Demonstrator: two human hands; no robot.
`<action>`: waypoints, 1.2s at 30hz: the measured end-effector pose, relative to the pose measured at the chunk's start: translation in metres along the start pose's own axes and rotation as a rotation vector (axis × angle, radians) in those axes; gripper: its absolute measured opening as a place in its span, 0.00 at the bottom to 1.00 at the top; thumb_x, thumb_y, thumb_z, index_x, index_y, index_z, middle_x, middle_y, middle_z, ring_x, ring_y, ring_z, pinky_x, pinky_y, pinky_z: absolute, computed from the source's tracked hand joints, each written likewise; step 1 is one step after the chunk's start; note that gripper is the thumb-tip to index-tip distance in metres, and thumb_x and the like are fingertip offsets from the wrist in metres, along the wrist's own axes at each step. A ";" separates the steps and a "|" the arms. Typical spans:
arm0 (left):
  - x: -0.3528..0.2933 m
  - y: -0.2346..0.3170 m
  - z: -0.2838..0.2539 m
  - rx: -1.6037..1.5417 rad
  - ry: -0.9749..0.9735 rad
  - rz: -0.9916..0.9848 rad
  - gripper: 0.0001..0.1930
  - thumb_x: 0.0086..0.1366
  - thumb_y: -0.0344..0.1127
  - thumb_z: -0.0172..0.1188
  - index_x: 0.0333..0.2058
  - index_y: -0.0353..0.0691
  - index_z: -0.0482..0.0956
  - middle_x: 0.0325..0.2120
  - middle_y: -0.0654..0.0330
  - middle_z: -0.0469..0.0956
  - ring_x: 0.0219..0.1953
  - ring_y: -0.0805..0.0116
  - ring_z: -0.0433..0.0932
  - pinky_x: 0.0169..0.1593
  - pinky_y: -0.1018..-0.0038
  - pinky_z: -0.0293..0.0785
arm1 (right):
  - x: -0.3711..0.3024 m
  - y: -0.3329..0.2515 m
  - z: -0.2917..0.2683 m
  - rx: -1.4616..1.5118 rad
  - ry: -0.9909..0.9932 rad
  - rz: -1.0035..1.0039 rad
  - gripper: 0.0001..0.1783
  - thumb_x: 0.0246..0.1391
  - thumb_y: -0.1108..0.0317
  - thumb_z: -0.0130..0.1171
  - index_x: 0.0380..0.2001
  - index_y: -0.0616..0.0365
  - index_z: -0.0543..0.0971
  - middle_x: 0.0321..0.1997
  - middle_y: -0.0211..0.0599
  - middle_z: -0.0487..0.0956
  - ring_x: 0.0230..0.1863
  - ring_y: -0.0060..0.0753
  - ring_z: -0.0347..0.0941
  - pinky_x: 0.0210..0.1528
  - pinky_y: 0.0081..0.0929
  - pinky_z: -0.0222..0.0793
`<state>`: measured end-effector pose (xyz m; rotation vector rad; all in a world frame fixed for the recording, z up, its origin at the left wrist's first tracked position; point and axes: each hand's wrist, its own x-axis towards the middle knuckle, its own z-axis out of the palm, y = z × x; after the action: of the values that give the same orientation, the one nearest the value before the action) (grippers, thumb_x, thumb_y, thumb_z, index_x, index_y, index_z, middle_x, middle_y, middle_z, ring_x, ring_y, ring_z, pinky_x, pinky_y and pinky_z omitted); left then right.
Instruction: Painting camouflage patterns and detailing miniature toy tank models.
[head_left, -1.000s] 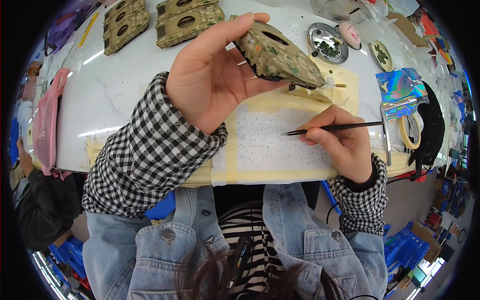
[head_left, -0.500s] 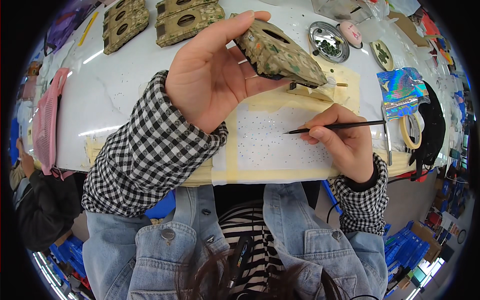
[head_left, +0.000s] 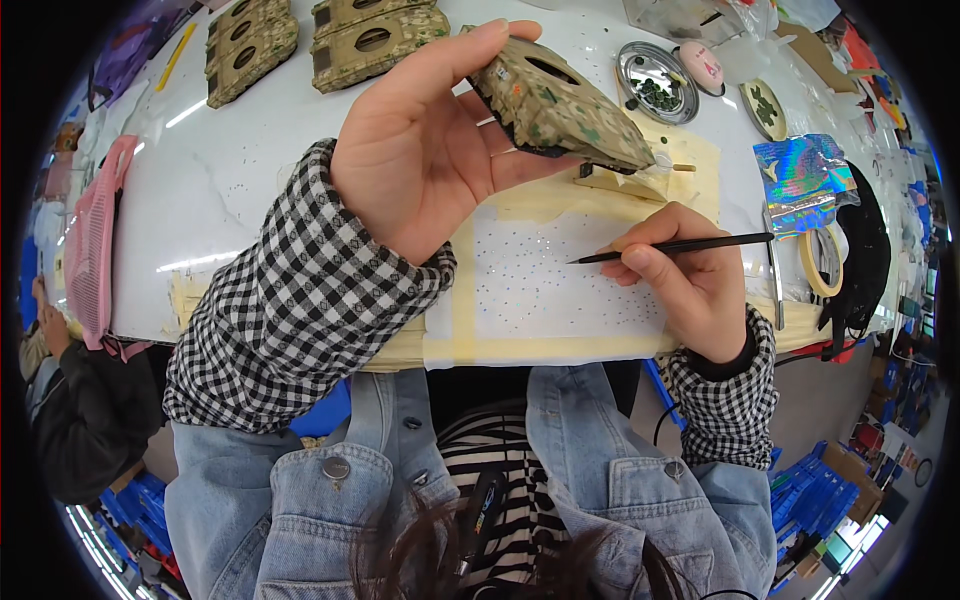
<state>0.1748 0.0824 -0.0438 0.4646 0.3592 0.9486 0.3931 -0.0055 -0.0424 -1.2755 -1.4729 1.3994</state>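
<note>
My left hand (head_left: 420, 150) is raised over the table, fingers and thumb closed around the edges of a camouflage-patterned case (head_left: 560, 105). The case is tilted, with a dark oval opening on its upper face. A slim black pen-like stick (head_left: 690, 243) lies between the thumb and fingers of my right hand (head_left: 685, 285). Its pointed tip faces left, over a white sheet (head_left: 540, 325) scattered with many tiny shiny gems. From this angle I cannot tell whether the tip touches the sheet or carries a gem.
More camouflage cases (head_left: 375, 55) stand at the back left. A round metal dish (head_left: 657, 80) of dark green bits, a pink rounded object (head_left: 702, 67) and a smaller dish (head_left: 764, 110) sit back right. A tape roll (head_left: 822, 262), tweezers (head_left: 774, 275) and a holographic pouch (head_left: 800, 180) lie right.
My right hand has shifted up very slightly, and the stick's rear end has risen a little with it. My left hand and the case look unmoved.
</note>
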 end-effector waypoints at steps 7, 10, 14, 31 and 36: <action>0.000 0.003 0.004 0.083 0.007 -0.015 0.20 0.66 0.42 0.45 0.51 0.34 0.65 0.46 0.49 0.70 0.49 0.57 0.73 0.51 0.61 0.74 | -0.003 -0.004 -0.002 0.040 0.094 -0.012 0.07 0.56 0.73 0.54 0.30 0.68 0.73 0.27 0.37 0.76 0.30 0.23 0.75 0.32 0.16 0.72; -0.002 0.006 0.011 0.190 0.029 -0.047 0.25 0.69 0.45 0.36 0.57 0.33 0.57 0.53 0.40 0.64 0.54 0.56 0.68 0.54 0.67 0.72 | -0.008 -0.010 -0.004 0.059 0.175 -0.029 0.08 0.57 0.72 0.53 0.30 0.68 0.73 0.26 0.38 0.77 0.29 0.26 0.77 0.30 0.18 0.73; -0.004 0.007 0.014 0.134 0.029 -0.066 0.25 0.69 0.44 0.37 0.57 0.33 0.57 0.52 0.41 0.65 0.55 0.56 0.67 0.54 0.67 0.72 | -0.014 -0.021 -0.010 0.095 0.266 -0.102 0.10 0.58 0.70 0.50 0.30 0.68 0.73 0.25 0.40 0.77 0.26 0.27 0.77 0.29 0.19 0.74; -0.009 0.005 0.016 0.118 -0.023 -0.036 0.18 0.67 0.38 0.46 0.53 0.43 0.57 0.47 0.54 0.69 0.49 0.62 0.72 0.52 0.67 0.72 | 0.026 -0.070 0.006 0.010 0.303 -0.547 0.07 0.57 0.72 0.53 0.33 0.66 0.77 0.34 0.37 0.78 0.36 0.24 0.72 0.44 0.21 0.65; -0.008 0.005 0.018 0.053 -0.023 -0.047 0.19 0.66 0.35 0.48 0.52 0.41 0.54 0.45 0.54 0.69 0.46 0.63 0.74 0.50 0.66 0.74 | 0.024 -0.064 0.008 0.035 0.313 -0.476 0.08 0.57 0.72 0.53 0.34 0.66 0.77 0.35 0.40 0.79 0.39 0.26 0.73 0.47 0.23 0.66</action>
<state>0.1753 0.0744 -0.0253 0.5125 0.3737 0.8897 0.3680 0.0208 0.0157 -0.9816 -1.4063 0.8676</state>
